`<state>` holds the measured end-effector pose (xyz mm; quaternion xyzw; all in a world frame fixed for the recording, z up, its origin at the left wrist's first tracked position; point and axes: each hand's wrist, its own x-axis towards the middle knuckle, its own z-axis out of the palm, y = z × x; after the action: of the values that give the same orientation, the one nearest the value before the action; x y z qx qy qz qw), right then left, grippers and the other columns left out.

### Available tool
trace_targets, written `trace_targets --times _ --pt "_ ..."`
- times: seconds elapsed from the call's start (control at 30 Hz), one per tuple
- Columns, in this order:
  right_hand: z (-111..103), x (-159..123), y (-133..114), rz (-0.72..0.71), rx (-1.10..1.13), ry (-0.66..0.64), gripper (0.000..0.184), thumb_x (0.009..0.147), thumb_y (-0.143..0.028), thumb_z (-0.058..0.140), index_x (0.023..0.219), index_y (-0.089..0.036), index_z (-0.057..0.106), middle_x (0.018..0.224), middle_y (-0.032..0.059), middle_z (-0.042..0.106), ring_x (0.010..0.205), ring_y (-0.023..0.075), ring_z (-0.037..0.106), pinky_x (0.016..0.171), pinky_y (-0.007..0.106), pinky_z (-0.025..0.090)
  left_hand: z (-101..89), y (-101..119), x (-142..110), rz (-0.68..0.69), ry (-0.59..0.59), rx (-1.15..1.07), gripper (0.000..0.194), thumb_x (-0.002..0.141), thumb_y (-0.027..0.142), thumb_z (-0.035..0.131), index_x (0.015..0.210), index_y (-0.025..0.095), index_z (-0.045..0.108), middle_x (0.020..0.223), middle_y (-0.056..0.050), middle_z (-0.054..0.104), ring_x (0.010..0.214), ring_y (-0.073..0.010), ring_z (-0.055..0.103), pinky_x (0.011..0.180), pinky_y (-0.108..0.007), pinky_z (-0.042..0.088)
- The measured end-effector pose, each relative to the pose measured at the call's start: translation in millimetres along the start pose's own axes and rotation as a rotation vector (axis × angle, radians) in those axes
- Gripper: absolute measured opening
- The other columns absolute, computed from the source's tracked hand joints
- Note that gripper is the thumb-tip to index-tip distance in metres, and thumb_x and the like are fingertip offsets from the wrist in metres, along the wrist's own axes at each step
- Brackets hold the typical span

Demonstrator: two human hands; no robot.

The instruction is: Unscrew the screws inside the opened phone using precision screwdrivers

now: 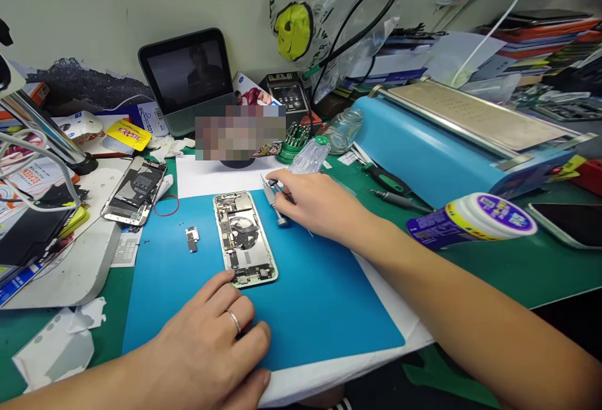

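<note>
An opened phone (243, 238) with its insides exposed lies on a blue mat (305, 297). My left hand (211, 341) rests on the mat with curled fingers, a fingertip touching the phone's near end; it wears a ring. My right hand (315, 204) lies just right of the phone's top, fingers closed on thin metal tweezers (275, 200) whose tips point toward the mat's far edge. A small loose part (192, 238) sits on the mat left of the phone.
A second opened phone (135, 190) lies at left beside a red ring (166, 205). A blue machine (451, 140), a glass jar (345, 129), screwdrivers (388, 181), a tipped white tub (475, 219) and a small screen (188, 78) surround the mat.
</note>
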<state>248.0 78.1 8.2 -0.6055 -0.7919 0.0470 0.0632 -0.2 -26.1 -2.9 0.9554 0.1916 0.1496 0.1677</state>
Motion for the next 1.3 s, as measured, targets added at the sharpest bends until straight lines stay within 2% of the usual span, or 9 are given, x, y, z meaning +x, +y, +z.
trace_targets --times 0.13,0.2,0.27,0.37,0.43,0.53,0.8,1.0,1.3 --pt "2 -1 2 -0.021 0.024 0.071 0.034 0.094 -0.018 0.05 0.126 -0.016 0.061 0.082 0.0046 0.075 0.075 0.0248 0.069 0.061 0.03 0.033 -0.7 0 1 0.001 0.005 0.001 0.012 0.097 0.024 0.057 0.101 0.015 0.064 0.088 -0.005 0.056 0.08 -0.022 0.049 0.113 -0.052 0.04" --pt "3 -2 3 -0.066 0.064 0.221 0.032 0.093 -0.018 0.052 0.123 -0.016 0.062 0.077 0.0028 0.072 0.067 0.0221 0.066 0.06 0.03 0.036 -1.0 0 0 0.005 0.007 0.002 0.013 0.096 0.024 0.057 0.101 0.015 0.064 0.088 -0.005 0.056 0.08 -0.022 0.049 0.112 -0.052 0.04" --pt "4 -4 3 -0.144 0.15 0.441 0.03 0.092 -0.017 0.054 0.121 -0.016 0.061 0.075 0.0011 0.068 0.059 0.0182 0.06 0.058 0.03 0.039 -0.8 -1 0 0.005 0.007 0.005 0.013 0.096 0.024 0.057 0.101 0.015 0.064 0.088 -0.005 0.056 0.08 -0.022 0.049 0.113 -0.052 0.04" --pt "7 -9 2 -0.275 0.376 0.721 0.029 0.093 -0.017 0.057 0.122 -0.021 0.057 0.073 -0.0016 0.061 0.054 0.0146 0.055 0.055 0.029 0.045 0.0 -1 0 0.002 0.001 0.015 0.013 0.096 0.025 0.058 0.102 0.016 0.064 0.088 -0.005 0.056 0.081 -0.0224 0.05 0.111 -0.053 0.041" --pt "10 -12 -2 -0.363 0.558 0.827 0.034 0.093 -0.016 0.059 0.125 -0.025 0.052 0.075 -0.0023 0.06 0.058 0.0152 0.059 0.055 0.029 0.05 0.4 -1 0 -0.004 -0.001 0.023 0.012 0.096 0.025 0.058 0.102 0.016 0.064 0.088 -0.005 0.057 0.081 -0.0225 0.05 0.11 -0.054 0.043" --pt "13 -19 -12 -0.502 0.738 0.912 0.041 0.091 -0.014 0.063 0.127 -0.03 0.05 0.088 -0.0008 0.065 0.067 0.015 0.067 0.058 0.029 0.057 0.0 -1 2 0.003 0.011 0.034 0.011 0.095 0.026 0.06 0.099 0.016 0.063 0.087 -0.004 0.057 0.08 -0.0222 0.05 0.109 -0.053 0.044" --pt "28 -33 -35 -0.683 0.925 0.763 0.049 0.089 -0.005 0.061 0.133 -0.023 0.05 0.091 0.0015 0.069 0.075 0.0145 0.072 0.065 0.027 0.064 -2.7 1 3 0.008 0.016 0.065 0.011 0.09 0.025 0.067 0.097 0.016 0.065 0.083 -0.004 0.059 0.076 -0.0218 0.053 0.108 -0.05 0.048" --pt "35 -35 -36 -0.783 0.876 0.658 0.044 0.09 -0.005 0.061 0.132 -0.016 0.05 0.094 0.005 0.071 0.08 0.0151 0.074 0.074 0.028 0.066 -0.6 0 4 0.013 0.032 0.071 0.009 0.09 0.022 0.066 0.096 0.016 0.065 0.082 -0.004 0.059 0.075 -0.0216 0.054 0.104 -0.047 0.051" --pt "35 -34 -38 -0.853 0.752 0.684 0.042 0.092 -0.007 0.061 0.131 -0.016 0.049 0.092 0.0081 0.076 0.079 0.0174 0.077 0.073 0.03 0.067 -0.6 -1 3 0.016 -0.003 0.057 0.007 0.091 0.022 0.062 0.096 0.016 0.063 0.083 -0.005 0.06 0.077 -0.0226 0.056 0.1 -0.047 0.053"
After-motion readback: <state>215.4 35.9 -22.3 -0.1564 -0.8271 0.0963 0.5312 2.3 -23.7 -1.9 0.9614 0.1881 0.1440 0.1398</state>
